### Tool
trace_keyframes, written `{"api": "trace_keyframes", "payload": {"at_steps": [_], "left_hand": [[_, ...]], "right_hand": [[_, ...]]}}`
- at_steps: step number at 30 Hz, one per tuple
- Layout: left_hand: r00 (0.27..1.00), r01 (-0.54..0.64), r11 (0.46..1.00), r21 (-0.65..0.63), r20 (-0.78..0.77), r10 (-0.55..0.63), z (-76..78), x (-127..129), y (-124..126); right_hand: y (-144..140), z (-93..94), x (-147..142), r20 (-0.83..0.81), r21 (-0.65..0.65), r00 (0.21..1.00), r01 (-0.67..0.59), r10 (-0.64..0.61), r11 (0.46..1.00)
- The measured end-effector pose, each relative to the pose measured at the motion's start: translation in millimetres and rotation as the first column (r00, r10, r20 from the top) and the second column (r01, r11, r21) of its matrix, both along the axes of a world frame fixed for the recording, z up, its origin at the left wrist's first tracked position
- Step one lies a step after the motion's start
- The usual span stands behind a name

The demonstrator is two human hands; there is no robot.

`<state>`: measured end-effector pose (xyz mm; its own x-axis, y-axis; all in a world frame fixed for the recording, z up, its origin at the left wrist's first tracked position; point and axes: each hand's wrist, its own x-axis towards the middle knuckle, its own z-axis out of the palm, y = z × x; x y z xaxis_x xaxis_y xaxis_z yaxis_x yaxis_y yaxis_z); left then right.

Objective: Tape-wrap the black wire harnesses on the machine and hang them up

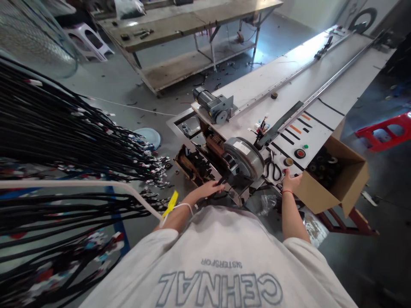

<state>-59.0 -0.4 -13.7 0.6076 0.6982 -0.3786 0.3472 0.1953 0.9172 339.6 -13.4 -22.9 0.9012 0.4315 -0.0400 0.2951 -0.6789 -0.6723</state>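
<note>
My left hand [212, 188], fingers curled, is at the table's near end beside the large grey wheel [244, 156]. Dark material lies at its fingertips, and what they hold is too small to make out. At the front edge of the white table, my right hand [290, 182] has its fingers apart. One finger points up toward a small tape roll [288, 161], while the others reach toward the cardboard box [321, 190]. Black-handled scissors [273, 170] lie left of that hand. A dark roll with a red centre [300, 153] sits farther back, near a small green piece [306, 146].
A motor [208, 100] is mounted at the table's left corner. Metal rails [334, 79] run along the white tabletop [266, 94]. Bundles of black cables [64, 128] hang at left. A workbench [180, 25] stands behind, and a red plastic stool [385, 130] is at right.
</note>
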Motion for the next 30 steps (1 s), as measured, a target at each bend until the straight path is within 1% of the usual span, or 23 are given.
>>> {"api": "trace_keyframes", "payload": {"at_steps": [1,2,3,6,8,10,15,23,26,28,30], "left_hand": [[0.998,0.055,0.998,-0.002,-0.026,-0.055,-4.7,-8.8,-6.1],[0.996,0.068,0.998,0.006,-0.058,-0.068,-9.3,-16.7,-13.1],[0.995,0.04,0.999,0.026,-0.093,-0.037,-13.5,-23.0,-20.2],[0.971,-0.155,0.981,0.114,-0.167,0.173,-19.7,-29.3,-37.2],[0.95,-0.238,0.959,0.152,-0.17,0.262,-17.5,-24.5,-41.2],[0.943,-0.274,0.947,0.171,-0.146,0.299,-11.9,-16.6,-39.1],[0.946,-0.289,0.944,0.156,-0.106,0.307,3.9,2.1,-22.7],[0.959,-0.248,0.942,0.226,-0.077,0.271,21.2,29.7,-4.7],[0.952,-0.273,0.93,0.246,-0.073,0.298,26.4,30.5,-1.9],[0.937,-0.311,0.925,0.218,-0.091,0.337,26.2,26.9,-2.2],[0.926,-0.346,0.923,0.171,-0.098,0.365,21.9,22.0,-4.1]], "right_hand": [[0.2,-1.2,0.8,0.008,0.006,1.0,-0.005,0.005,1.0],[0.3,-2.5,1.7,0.014,0.01,1.0,-0.009,0.009,1.0],[0.5,-3.5,2.6,0.015,0.014,1.0,-0.012,0.012,1.0],[0.9,-5.0,4.7,0.0,0.007,1.0,-0.008,0.008,1.0],[0.8,-5.0,5.2,-0.011,-0.003,1.0,-0.002,0.002,1.0],[0.7,-4.9,5.1,-0.005,-0.005,1.0,-0.005,0.005,1.0],[0.0,-5.3,3.6,-0.002,-0.003,1.0,-0.002,0.002,1.0],[0.3,0.9,0.6,-0.009,-0.006,1.0,-0.007,0.006,1.0],[-0.1,2.2,0.5,-0.009,0.0,1.0,-0.011,0.011,1.0],[-0.6,1.9,0.5,-0.009,0.013,1.0,-0.008,0.008,1.0],[-0.9,1.3,0.3,-0.011,0.02,1.0,0.001,0.0,1.0]]}}
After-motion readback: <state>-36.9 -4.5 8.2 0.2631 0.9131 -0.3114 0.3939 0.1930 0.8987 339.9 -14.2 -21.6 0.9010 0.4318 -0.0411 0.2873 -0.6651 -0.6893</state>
